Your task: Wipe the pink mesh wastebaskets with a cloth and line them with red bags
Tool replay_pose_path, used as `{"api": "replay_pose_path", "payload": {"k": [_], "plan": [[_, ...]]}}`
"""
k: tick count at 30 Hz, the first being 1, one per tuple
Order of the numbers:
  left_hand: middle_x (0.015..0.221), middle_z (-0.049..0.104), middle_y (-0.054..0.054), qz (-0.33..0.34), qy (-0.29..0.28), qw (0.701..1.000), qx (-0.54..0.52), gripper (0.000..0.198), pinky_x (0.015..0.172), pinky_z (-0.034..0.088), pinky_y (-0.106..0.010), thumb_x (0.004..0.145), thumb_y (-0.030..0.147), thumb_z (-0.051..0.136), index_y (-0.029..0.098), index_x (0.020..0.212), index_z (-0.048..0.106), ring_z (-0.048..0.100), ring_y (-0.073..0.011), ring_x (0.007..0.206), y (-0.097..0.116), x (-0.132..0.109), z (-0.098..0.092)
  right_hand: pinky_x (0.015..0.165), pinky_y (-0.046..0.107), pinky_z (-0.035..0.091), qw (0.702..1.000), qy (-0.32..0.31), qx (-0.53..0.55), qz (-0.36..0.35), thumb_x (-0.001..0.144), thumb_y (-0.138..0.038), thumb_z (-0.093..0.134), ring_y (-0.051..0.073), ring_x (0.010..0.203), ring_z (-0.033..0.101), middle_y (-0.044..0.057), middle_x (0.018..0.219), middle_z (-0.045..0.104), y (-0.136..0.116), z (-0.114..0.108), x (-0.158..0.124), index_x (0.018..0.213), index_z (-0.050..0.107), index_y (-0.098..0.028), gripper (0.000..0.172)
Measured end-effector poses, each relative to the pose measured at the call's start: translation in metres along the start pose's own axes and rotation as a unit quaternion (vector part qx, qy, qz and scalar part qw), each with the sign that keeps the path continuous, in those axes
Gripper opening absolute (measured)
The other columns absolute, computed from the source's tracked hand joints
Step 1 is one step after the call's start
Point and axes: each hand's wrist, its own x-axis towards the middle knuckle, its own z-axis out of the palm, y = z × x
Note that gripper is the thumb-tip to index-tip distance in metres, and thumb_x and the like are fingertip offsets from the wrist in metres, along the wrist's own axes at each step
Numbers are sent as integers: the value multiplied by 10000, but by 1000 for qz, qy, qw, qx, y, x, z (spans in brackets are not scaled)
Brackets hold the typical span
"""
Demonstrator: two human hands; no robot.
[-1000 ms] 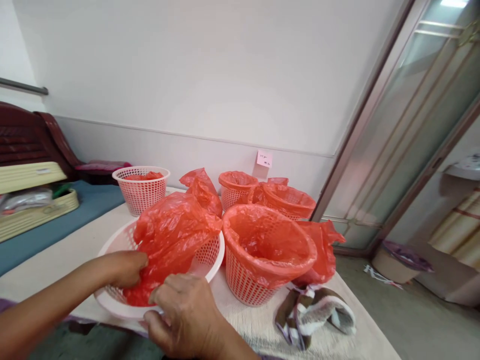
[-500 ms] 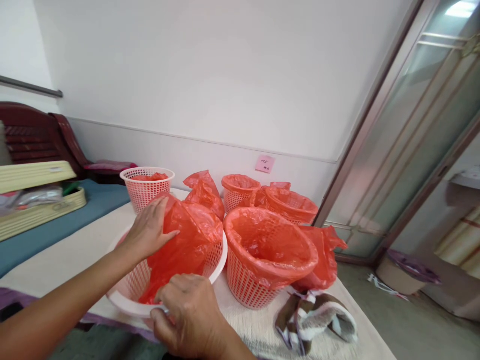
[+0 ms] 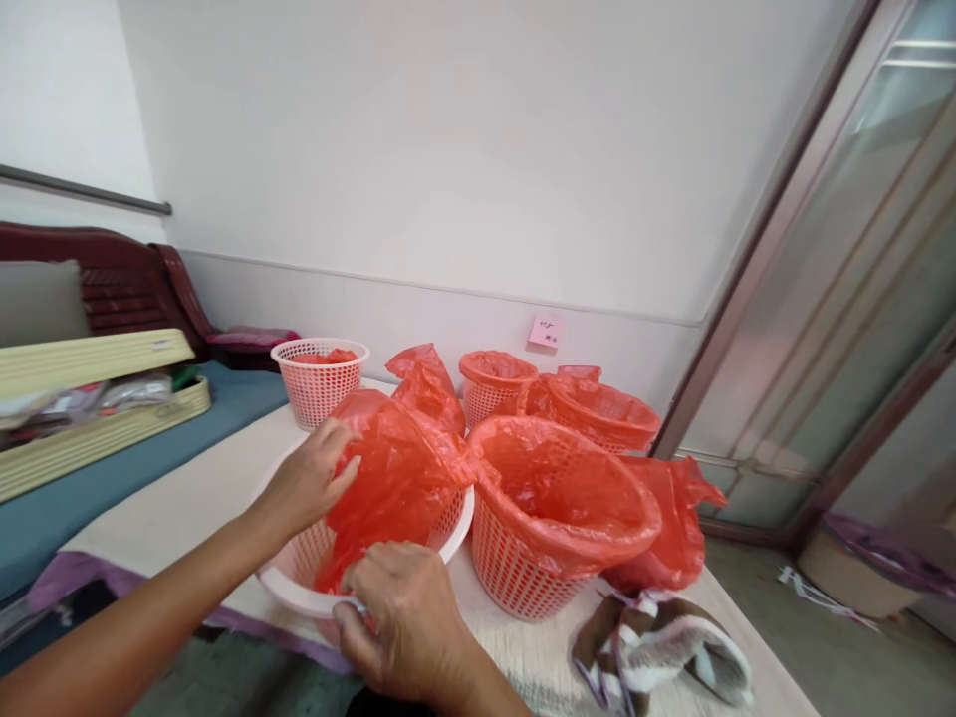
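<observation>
A pale pink plastic basket [image 3: 299, 590] with a perforated wall and a smooth rim stands at the table's near edge. A thin red plastic bag [image 3: 399, 463] lies bunched inside it and bulges above its far rim. My left hand [image 3: 318, 483] is at the bag's left side, thumb and fingers apart; whether the fingertips press the bag I cannot tell. My right hand [image 3: 409, 617] is closed over the basket's near rim, its fingertips partly hidden. Close to the right stands another basket [image 3: 519, 568], lined with a red bag folded over its rim.
Behind are a white-rimmed basket [image 3: 320, 393], a crumpled red bag [image 3: 429, 393] and two lined baskets [image 3: 489, 393]. A striped cloth [image 3: 661, 647] lies at the table's right front. A pale yellow box [image 3: 97, 423] with its lid raised sits on the left. A wall rises behind.
The view has turned left, so things sit farther right in the picture. My left hand's fingers have drawn in from the bag's top; my right hand stays on the rim.
</observation>
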Motion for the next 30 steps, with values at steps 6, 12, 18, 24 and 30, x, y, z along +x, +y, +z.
{"api": "replay_pose_path", "payload": {"k": [6,12,18,24,30], "plan": [[1491,376,-257,-112,56,992,-20,841,1174,270,-540,737,427,665,86,1421,313,327,-376,1424,-27,39,-5,573,285,328,1000,-2,4,9,773,-289,604,126,622,549,-40,670,590,-1,1,-1,778,576,-225,70],[727,646,6,-134,-101,977,-135,364,638,498,-323,781,340,553,175,1104,591,642,-205,659,-25,26,23,579,272,344,1000,11,10,4,780,-273,605,119,609,534,-47,670,599,-1,0,-2,785,563,-230,60],[666,520,46,-97,-67,981,-154,126,616,398,-254,816,247,458,218,713,525,512,-130,643,10,-1,-4,570,287,331,1000,8,3,7,780,-302,605,130,615,536,-38,665,583,0,1,-2,760,566,-225,89],[635,518,76,1,-16,996,-91,79,542,416,-206,909,249,462,242,863,527,502,-93,536,40,-64,-31,580,281,349,1000,20,24,0,785,-286,561,133,621,539,-30,664,581,1,1,-4,791,560,-224,62],[893,712,-15,207,12,975,81,387,622,552,-258,791,508,696,280,1087,593,688,-188,748,34,-105,-40,560,268,380,999,24,26,-12,812,-299,515,125,608,577,-30,682,623,-6,-3,-7,789,517,-231,72]]}}
